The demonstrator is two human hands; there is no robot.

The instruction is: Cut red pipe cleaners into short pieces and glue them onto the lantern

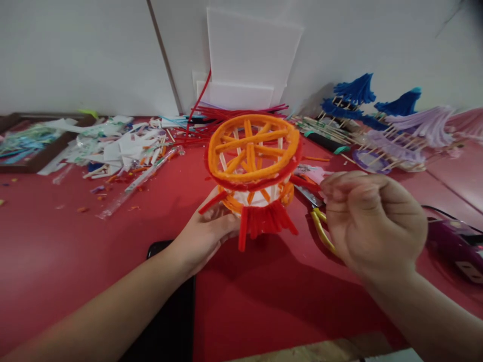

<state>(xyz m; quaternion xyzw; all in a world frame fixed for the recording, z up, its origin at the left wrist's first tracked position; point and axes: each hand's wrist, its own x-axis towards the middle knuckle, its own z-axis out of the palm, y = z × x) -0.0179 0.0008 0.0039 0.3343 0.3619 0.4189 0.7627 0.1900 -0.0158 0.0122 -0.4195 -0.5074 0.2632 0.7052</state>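
An orange and red pipe-cleaner structure is held up over the red table, its round orange frame with crossing bars tilted toward me. Short red strips fan out from its lower part. My left hand is wrapped round the lower left side, some fingers hidden behind it. To the right, my right hand pinches a red pipe-cleaner piece whose inner end reaches the structure's right side; whether it is attached there I cannot tell.
Scissors with yellow handles lie beside my right hand. A black phone is under my left forearm. Scraps, red pipe cleaners, blue and purple models line the back; a purple tool sits right.
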